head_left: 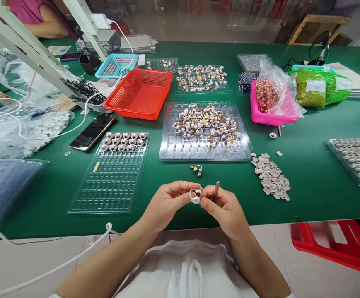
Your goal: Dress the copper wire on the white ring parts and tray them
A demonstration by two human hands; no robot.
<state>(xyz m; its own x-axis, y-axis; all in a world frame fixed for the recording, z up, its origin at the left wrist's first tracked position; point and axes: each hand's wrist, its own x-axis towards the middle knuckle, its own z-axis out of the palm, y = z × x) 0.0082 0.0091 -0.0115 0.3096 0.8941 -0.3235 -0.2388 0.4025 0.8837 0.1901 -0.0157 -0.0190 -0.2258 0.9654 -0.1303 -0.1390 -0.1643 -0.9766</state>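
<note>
My left hand pinches a small white ring-shaped part, probably an earphone shell, between thumb and fingertips. Closed beside it, my right hand has its thumb and finger at the part's right edge. A brown metal tool like tweezers is tucked in that hand and points up. Just beyond my fingers lies a similar part with a yellow tab. Farther back, a clear tray carries a heap of such parts. Small white caps are piled to the right of my hands.
A clear slotted tray with rows of shiny parts lies left, near a phone. Red basket, pink basket and green bags stand behind. A white cable crosses the left side. A red stool is below right.
</note>
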